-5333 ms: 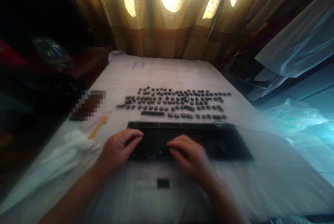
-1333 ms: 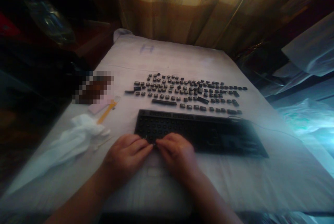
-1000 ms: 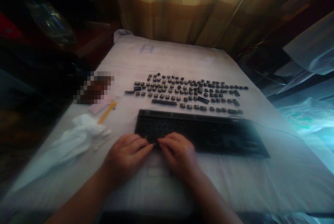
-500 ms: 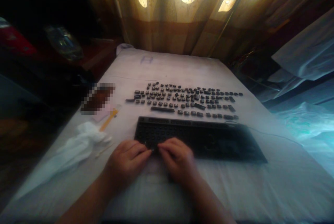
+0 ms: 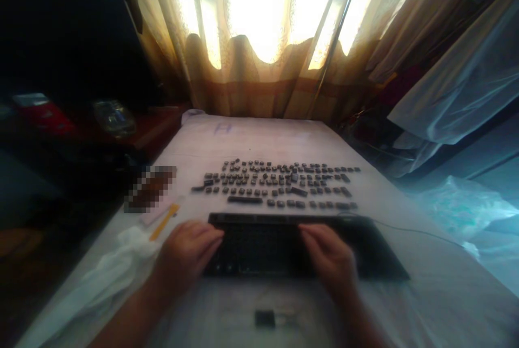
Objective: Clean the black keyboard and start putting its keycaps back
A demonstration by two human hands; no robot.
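Observation:
A black keyboard [image 5: 263,251] lies across the bed, its key area largely bare of caps; a few small pale marks show at its lower left corner. My left hand [image 5: 184,251] is over the keyboard's left end, with thumb and fingers pressed together. Over the middle of the keyboard, my right hand [image 5: 330,259] also has its fingers pinched. What either hand holds, if anything, is too blurred to make out. Behind the keyboard, loose black keycaps [image 5: 275,192] lie in rows, among them a long space bar [image 5: 245,199]. A small dark square piece [image 5: 265,318] rests between my forearms.
A crumpled white cloth [image 5: 117,261] and a yellow strip [image 5: 164,222] lie to the left, near a pixelated brown item [image 5: 151,188]. The keyboard's cable [image 5: 417,232] trails right. Curtains [image 5: 259,78] hang at the far end, and clear plastic [image 5: 466,205] bulges at right.
My hands, close together before, have spread apart: the right moved to the keyboard's middle, the left slightly leftward. The small dark piece now shows in front. The camera has tilted up.

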